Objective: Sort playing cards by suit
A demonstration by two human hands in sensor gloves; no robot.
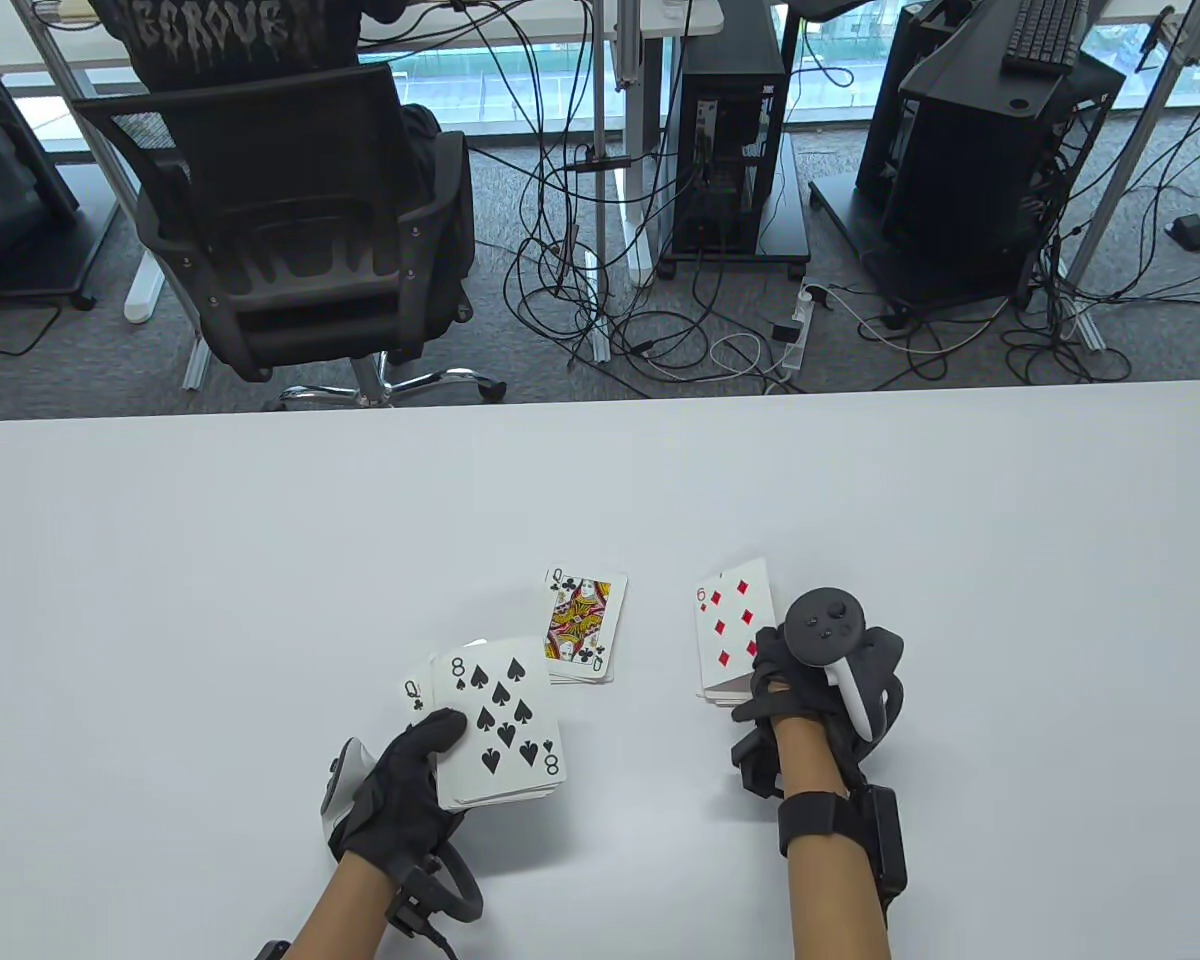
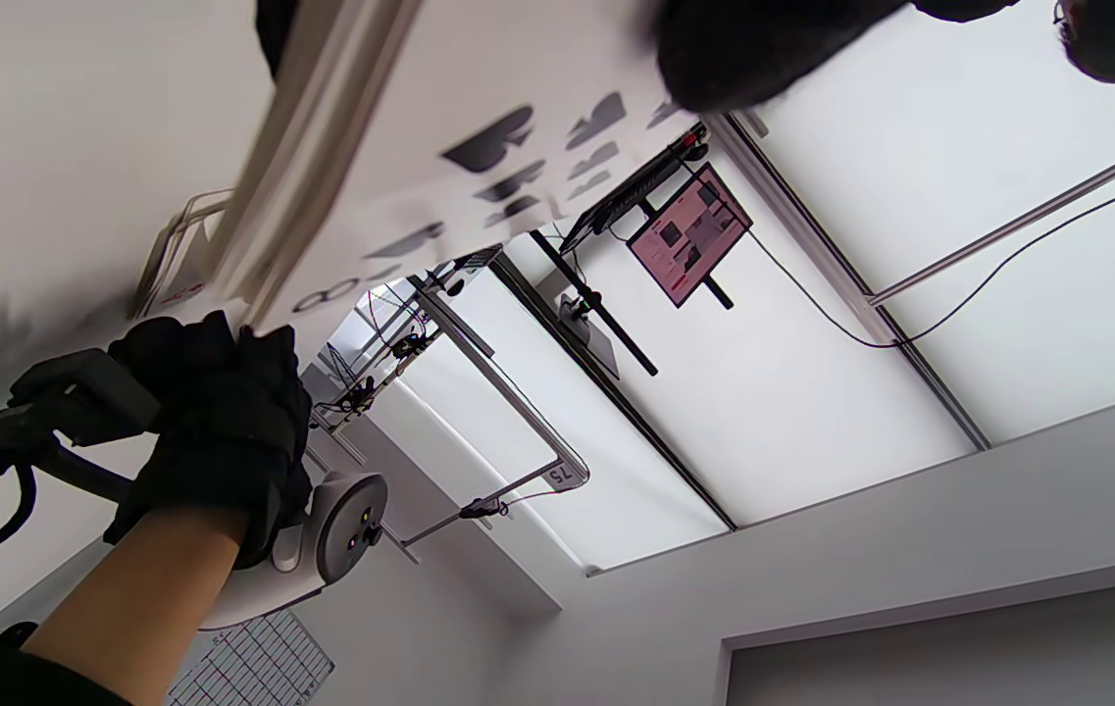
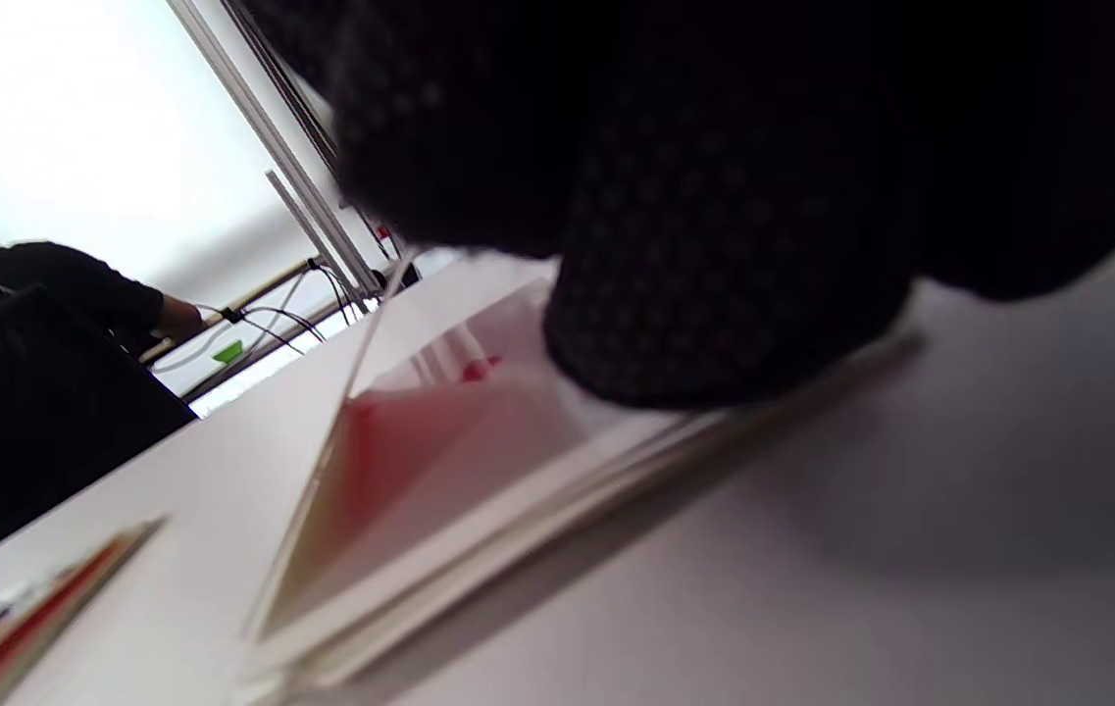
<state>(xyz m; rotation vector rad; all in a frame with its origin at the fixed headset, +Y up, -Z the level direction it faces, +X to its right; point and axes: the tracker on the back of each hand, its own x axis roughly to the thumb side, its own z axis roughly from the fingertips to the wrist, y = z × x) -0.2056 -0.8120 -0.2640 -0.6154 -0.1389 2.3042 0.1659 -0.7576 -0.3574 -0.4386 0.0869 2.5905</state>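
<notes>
My left hand [image 1: 400, 790] grips the deck [image 1: 500, 735] face up, thumb curled over the near left corner, fingers underneath. Eight of spades [image 1: 503, 722] is on top, so I read each suit before dealing. A queen of clubs [image 1: 416, 692] pokes out from under the top card on the left side; the stack is fanned slightly, not squared.

My right hand [image 1: 810, 680] is down on the diamonds pile [image 1: 728, 640], right of centre on the table [image 1: 260, 560]. Six of diamonds [image 1: 724, 628] is the top card, tilted a bit against the card under it. In the right wrist view a fingertip [image 3: 714, 324] presses on the pile's near edge and the six's far side lifts off the stack like a wedge. Fingers look bent down onto the card. I can't tell whether they pinch it or just press; the glove blocks the contact. My read: I'm seating that card, not picking it up.

The clubs pile [image 1: 582, 632] sits between the two hands, queen of clubs face up on top, apart from both. Two piles only so far. Most cards are in my left hand, so the sort looks early.

Next up by my judgement: the eight of spades needs a new spot, probably left of the clubs pile. Risk: the loose queen slides out of the deck when I pull the top card.
</notes>
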